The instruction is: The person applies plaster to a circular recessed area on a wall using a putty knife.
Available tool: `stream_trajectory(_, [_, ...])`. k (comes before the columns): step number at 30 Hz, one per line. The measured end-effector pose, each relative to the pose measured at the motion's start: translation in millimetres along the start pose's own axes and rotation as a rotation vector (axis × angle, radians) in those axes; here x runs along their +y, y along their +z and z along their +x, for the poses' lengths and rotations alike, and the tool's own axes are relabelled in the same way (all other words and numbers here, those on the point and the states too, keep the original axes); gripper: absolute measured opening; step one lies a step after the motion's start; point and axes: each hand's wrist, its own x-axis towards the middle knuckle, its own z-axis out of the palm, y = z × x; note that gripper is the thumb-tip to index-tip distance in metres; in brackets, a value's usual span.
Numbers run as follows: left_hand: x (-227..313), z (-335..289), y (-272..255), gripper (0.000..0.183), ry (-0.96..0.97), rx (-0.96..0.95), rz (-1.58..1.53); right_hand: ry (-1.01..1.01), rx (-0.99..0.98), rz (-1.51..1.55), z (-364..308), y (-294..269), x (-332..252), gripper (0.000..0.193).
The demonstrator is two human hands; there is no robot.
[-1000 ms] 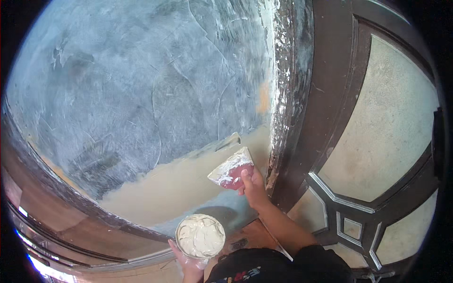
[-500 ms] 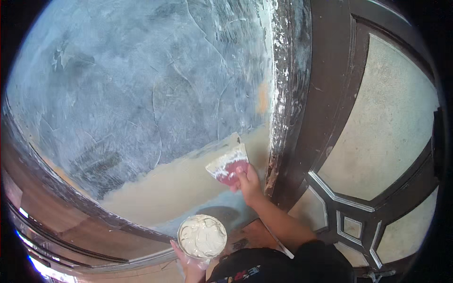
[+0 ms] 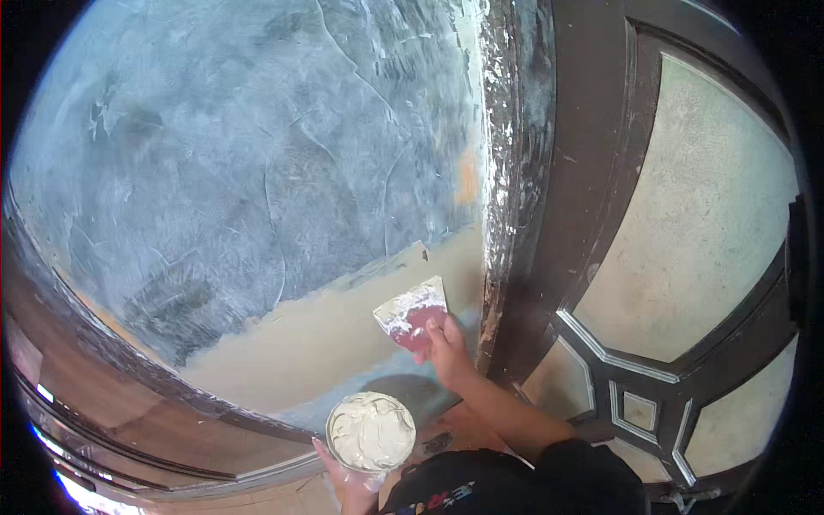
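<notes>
In my right hand (image 3: 447, 350) is a putty knife (image 3: 414, 319) with a reddish handle part and a wide blade smeared with cream paste. The blade is in front of a beige coated band (image 3: 292, 343) low on the wall; whether it touches the wall I cannot tell. My left hand (image 3: 348, 482) holds up a round tub (image 3: 371, 432) from below and its left side. Cream-coloured putty with a swirled surface fills the tub. Above the beige band the wall (image 3: 223, 163) is patchy blue-grey, with ridges and thin lines.
A dark post with chipped white paint (image 3: 500, 172) edges the wall on the right. Beyond it stands a dark panelled door (image 3: 592, 154) with pale panels. A brown ledge (image 3: 154, 421) curves along the lower left, and a tan floor (image 3: 266, 498) shows below.
My right hand has lowered the putty knife a little along the beige band, away from the blue-grey area. The tub has stayed nearly in place, and the view has shifted slightly.
</notes>
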Motion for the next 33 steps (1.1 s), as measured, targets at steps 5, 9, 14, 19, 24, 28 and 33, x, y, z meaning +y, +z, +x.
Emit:
stream_trajectory(5, [-1,-4,22,0.084,-0.024,-0.036,-0.079,-0.042,-0.030,0.031,7,7,-27,0.024])
stream_trajectory(9, [-1,-5,29,0.088,-0.048,0.008,-0.101,-0.101,-0.065,0.017,3,10,-33,0.023])
stream_trajectory(14, [-3,-7,18,0.090,-0.029,-0.026,-0.070,0.073,-0.014,-0.069,-23,-10,-17,0.032])
stream_trajectory(19, [-3,-9,24,0.092,-0.027,-0.043,-0.048,-0.008,0.014,-0.040,-10,-11,-25,0.027])
stream_trajectory(24, [-5,-9,28,0.091,-0.081,-0.026,-0.205,-0.075,-0.030,-0.125,14,10,-46,0.024])
stream_trajectory(28, [-8,-11,13,0.090,-0.062,-0.023,-0.005,-0.104,0.034,-0.193,17,-1,-23,0.024])
stream_trajectory(33, [-5,-20,-1,0.088,-0.021,-0.014,0.116,-0.070,0.092,-0.097,-6,-16,3,0.022])
